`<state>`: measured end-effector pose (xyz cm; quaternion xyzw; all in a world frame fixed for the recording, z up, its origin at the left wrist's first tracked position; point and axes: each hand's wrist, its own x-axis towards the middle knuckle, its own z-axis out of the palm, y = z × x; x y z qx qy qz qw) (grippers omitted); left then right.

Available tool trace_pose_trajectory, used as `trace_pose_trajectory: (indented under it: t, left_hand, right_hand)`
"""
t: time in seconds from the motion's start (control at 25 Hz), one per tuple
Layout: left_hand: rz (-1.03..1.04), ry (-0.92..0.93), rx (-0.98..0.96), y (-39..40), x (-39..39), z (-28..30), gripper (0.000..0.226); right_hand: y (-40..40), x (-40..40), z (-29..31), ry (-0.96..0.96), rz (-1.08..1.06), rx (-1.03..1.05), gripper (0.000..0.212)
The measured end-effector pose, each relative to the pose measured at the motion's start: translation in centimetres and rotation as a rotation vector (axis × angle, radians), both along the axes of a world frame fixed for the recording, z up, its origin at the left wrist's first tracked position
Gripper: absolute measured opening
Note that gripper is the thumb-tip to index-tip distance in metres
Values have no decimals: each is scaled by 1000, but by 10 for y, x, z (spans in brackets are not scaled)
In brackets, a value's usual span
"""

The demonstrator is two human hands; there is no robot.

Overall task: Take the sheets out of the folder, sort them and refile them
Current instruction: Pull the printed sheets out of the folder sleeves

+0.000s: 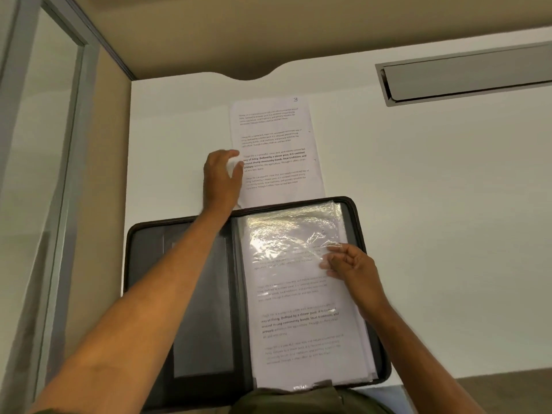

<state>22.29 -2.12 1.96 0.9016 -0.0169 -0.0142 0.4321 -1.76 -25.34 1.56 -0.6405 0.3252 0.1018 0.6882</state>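
My left hand (222, 177) lies flat, pinning the loose printed white sheet marked 3 (276, 150) on the white surface (418, 189) just beyond the open dark zip folder (197, 294); my right hand (348, 264), fingers loosely spread and gripping nothing, rests nearer the crinkled clear sleeves of pages (301, 288), long axis running away from me; a beige partition (209, 31) closes the room behind.

We note a white desk (418, 189). The zip folder (191, 309) is dark brown-black outside, dark grey inside. The loose sheet (277, 138) is white with grey-black print, some lines bold. The clear plastic sleeves (298, 264) show glossy white glare. The cable tray (466, 76) is grey.
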Motion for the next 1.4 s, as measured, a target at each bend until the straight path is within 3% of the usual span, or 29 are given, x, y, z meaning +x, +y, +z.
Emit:
trace_pose_trajectory:
  t: [0.16,0.32,0.64,0.8,0.88,1.0,1.08,1.24,1.4]
  left_hand:
    - [-46,-61,152,30,-116,-1,28]
    - [-171,32,386,55,-198,-25,51]
    - [-286,72,519,59,-204,-37,60]
    - [-286,67,498,58,-201,-34,60]
    - [-286,76,461,58,-201,-30,59]
    - [-273,121,373,60,-199,-28,57]
    - [-234,151,298,61,-198,-24,50]
    - [-32,210,-84,59,-197,6,27]
    - [90,498,-470,67,-195,40,30]
  right_hand:
    - [7,-2,2,-13,-44,-37,16]
    - [11,-3,2,-11,-75,-67,16]
    - [7,0,0,-7,-42,-188,16]
    - [6,1,9,-10,-48,-123,14]
    - [6,0,25,74,9,-12,16]
    - [7,-4,51,299,321,51,28]
    - [13,-3,63,342,459,53,29]
    - [32,4,90,226,574,146,42]
    - [72,9,115,42,726,224,63]
